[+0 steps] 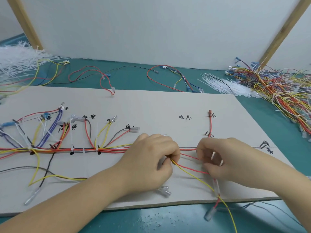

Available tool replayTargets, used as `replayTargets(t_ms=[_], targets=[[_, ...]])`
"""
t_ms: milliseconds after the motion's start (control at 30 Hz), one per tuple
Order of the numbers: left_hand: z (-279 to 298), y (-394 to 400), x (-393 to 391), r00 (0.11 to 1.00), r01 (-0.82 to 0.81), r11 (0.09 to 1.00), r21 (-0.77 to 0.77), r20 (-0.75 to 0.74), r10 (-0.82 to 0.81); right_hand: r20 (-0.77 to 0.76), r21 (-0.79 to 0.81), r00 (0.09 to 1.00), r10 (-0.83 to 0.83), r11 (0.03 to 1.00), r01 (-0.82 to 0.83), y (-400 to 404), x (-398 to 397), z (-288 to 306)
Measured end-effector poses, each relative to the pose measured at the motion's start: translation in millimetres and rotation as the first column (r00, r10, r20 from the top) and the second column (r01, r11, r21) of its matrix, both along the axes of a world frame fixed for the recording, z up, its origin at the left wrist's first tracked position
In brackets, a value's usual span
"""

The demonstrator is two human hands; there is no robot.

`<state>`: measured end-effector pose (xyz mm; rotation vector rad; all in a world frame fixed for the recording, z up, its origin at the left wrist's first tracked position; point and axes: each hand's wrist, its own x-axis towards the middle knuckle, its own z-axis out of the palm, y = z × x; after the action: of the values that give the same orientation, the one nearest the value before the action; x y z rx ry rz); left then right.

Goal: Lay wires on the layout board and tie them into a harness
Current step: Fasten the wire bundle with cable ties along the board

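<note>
**Both hands on the loose end of the trunk**

The board [151, 105] lies flat on the green table [151, 221], and everything here is best placed against it. Along its middle runs the main bundle [80, 150] of red, yellow and grey wires, already cinched with white ties [83, 150] and hooked round short dark pegs [52, 146], which I take to be what keeps each branch fanning off toward its marked spot.

Right of the tied stretch, the left hand [151, 163] has its fingers curled tight, pinching the bundle where a yellow wire [195, 177] and a red wire [193, 169] splay out. It looks like the wires are being gathered there for the next tie. The right hand [223, 158] is curled too, gripping the red wire and what seems to be a thin white strip; I can't tell for certain that it is a tie.

Both wires trail off the board's near edge, ends dangling over the table. A short red lead [210, 125] sits pegged above the right hand.

The writing on the board is handwritten Chinese colour marks, such as 棕, 红 and 黄, mostly too smeared to read fully. No brand shows.

Beyond the board's far right corner lie spare ties [223, 84] and a heap of wires [277, 88].
</note>
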<state>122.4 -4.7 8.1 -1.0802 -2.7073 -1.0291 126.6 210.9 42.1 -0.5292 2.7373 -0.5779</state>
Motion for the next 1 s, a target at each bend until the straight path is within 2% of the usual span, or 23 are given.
replayTargets(t_ms=[167, 300, 367, 467, 633, 700, 767, 833, 900, 1000], targets=[[2.3, 0.1, 3.4, 0.997, 0.055, 0.996, -0.073, -0.041, -0.058, 0.033, -0.039, 0.999, 0.012, 0.999, -0.01, 0.6, -0.6, -4.2], [-0.9, 4.0, 8.9, 0.975, 0.159, 0.963, -0.218, -0.12, -0.188, 0.169, -0.296, 0.983, -0.076, 0.947, 0.124, 4.2, -3.3, -10.4], [-0.6, 4.7, 8.1, 0.965, 0.237, 0.958, -0.164, -0.075, -0.252, 0.234, -0.414, 0.967, -0.101, 0.89, 0.193, 5.8, -2.2, -11.9], [0.5, 10.3, 7.3, 0.953, 0.3, 0.954, 0.012, 0.037, -0.3, 0.32, -0.513, 0.944, -0.082, 0.822, 0.246, 1.4, 1.3, -14.5], [1.9, 14.2, 9.6, 0.939, 0.325, 0.943, 0.074, 0.097, -0.331, 0.291, -0.558, 0.95, -0.114, 0.786, 0.266, -5.2, 2.3, -17.4], [1.9, 13.0, 10.4, 0.944, 0.307, 0.948, 0.082, 0.097, -0.314, 0.253, -0.537, 0.951, -0.178, 0.792, 0.291, 1.4, 1.0, -13.8], [-1.2, 13.8, 12.3, 0.967, 0.253, 0.966, 0.051, 0.022, -0.254, 0.22, -0.435, 0.955, -0.2, 0.856, 0.28, 8.2, 0.5, -10.9], [-5.4, 15.0, 13.7, 0.984, 0.138, 0.99, -0.036, -0.11, -0.141, 0.152, -0.285, 0.971, -0.187, 0.932, 0.224, 12.2, 1.4, -11.2], [-6.5, 14.8, 13.5, 0.982, 0.004, 0.99, -0.143, -0.188, -0.032, 0.032, -0.174, 0.983, -0.181, 0.967, 0.184, 12.0, 2.1, -11.6], [-4.6, 12.9, 14.5, 0.986, -0.073, 0.974, -0.216, -0.162, 0.038, -0.096, -0.121, 0.98, -0.176, 0.979, 0.164, 9.9, -0.2, -8.3]])
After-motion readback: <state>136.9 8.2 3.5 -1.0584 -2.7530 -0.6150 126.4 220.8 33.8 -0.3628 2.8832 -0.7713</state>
